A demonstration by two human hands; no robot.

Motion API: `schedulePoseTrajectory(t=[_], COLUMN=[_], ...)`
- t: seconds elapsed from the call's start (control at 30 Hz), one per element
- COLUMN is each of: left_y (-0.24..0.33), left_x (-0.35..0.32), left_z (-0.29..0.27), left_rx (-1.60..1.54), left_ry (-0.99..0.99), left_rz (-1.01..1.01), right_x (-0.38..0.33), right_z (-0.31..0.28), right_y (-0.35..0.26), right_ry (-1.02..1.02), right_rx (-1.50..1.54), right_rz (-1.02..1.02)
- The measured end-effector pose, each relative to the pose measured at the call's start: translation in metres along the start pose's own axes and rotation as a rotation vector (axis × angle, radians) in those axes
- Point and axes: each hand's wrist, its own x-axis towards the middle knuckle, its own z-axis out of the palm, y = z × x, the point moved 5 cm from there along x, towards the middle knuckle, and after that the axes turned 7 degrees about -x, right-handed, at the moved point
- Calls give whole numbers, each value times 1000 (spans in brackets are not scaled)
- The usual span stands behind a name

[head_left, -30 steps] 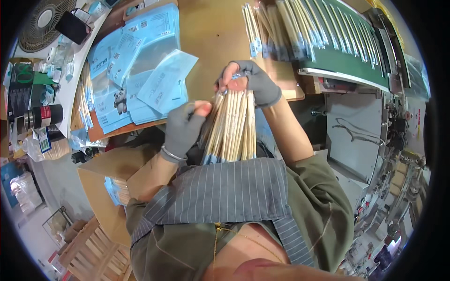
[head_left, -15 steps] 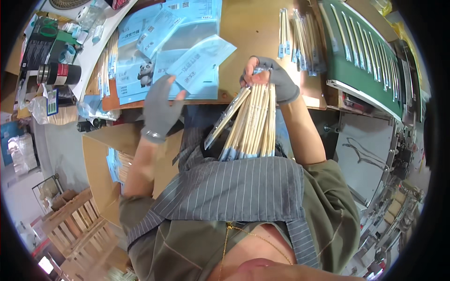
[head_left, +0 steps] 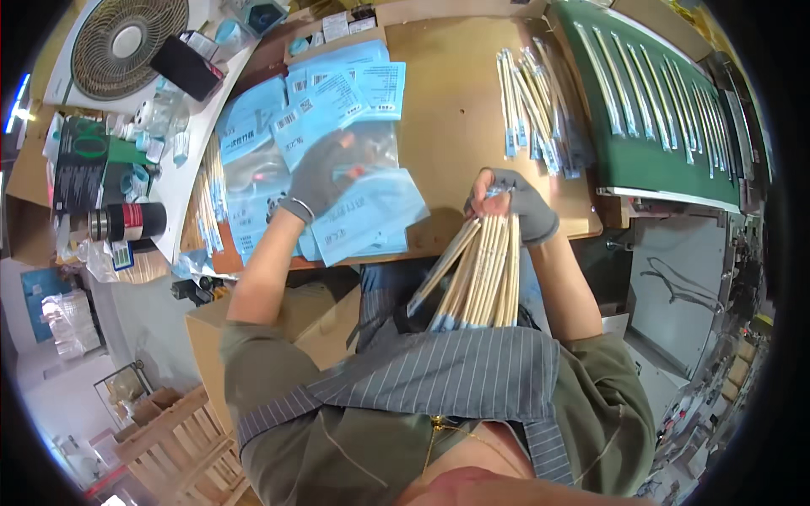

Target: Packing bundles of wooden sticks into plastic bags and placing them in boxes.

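Observation:
My right hand (head_left: pixel 516 204), in a grey fingerless glove, grips the top of a fanned bundle of wrapped wooden chopsticks (head_left: pixel 477 274) that hangs down over my striped apron. My left hand (head_left: pixel 323 173), gloved the same way, reaches forward and rests flat on a pile of light blue plastic pouches (head_left: pixel 337 126) spread over the brown worktable (head_left: pixel 447 110). Its fingers lie on the top pouch; whether they pinch it I cannot tell.
More wrapped chopsticks (head_left: pixel 536 101) lie at the table's back right, beside a green mat (head_left: pixel 658 135) lined with single sticks. At the left are a fan (head_left: pixel 126 42), a black can (head_left: pixel 126 221) and small clutter. A cardboard box (head_left: pixel 253 329) stands below the table edge.
My left hand let go of the bundle and reached forward onto the blue pouches. My right hand kept the chopsticks and stayed near the table edge.

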Motion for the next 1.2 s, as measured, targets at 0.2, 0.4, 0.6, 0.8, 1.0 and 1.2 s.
schedulePoseTrajectory(t=[0.2, 0.4, 0.6, 0.8, 1.0, 1.2], left_y=[-83, -120, -126, -126, -65, 5], left_x=[120, 166, 176, 154, 112, 20], left_z=[-34, -27, -23, -23, -44, -57], left_rx=[222, 342, 238, 116, 279, 250], left_ry=[-78, -391, -576, -343, -213, 184], left_rz=[7, -207, -391, -350, -45, 87], right_x=[22, 35, 38, 35, 27, 31], right_z=[-9, -29, -32, -30, -32, -30], right_y=[-1, 3, 5, 1, -3, -1], right_ry=[67, 107, 126, 131, 132, 130], right_rx=[-39, -57, -15, -22, -34, -57], right_rz=[99, 101, 108, 79, 35, 89])
